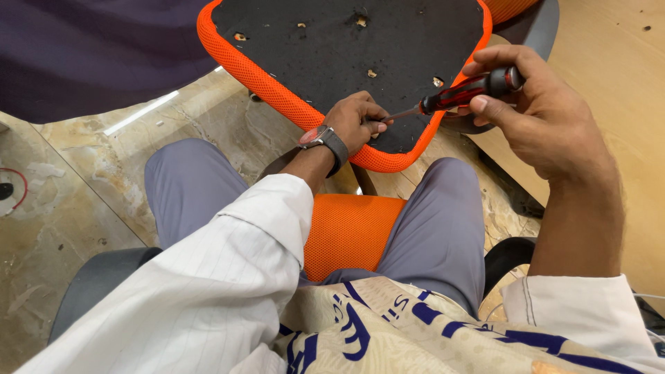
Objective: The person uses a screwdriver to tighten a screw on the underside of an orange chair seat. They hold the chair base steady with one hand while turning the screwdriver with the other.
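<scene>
We work a screwdriver on an upturned chair seat.
Our right hand (533, 114) grips the red-and-black-handled screwdriver (457, 93); our left hand (357, 121) pinches its metal tip against the orange-edged black seat underside (332, 41).

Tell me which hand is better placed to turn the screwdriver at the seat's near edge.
Right. The right hand already wraps the screwdriver handle, probably ready to twist. The left hand pinches near its tip on the black underside of the orange seat, steadying it.
</scene>
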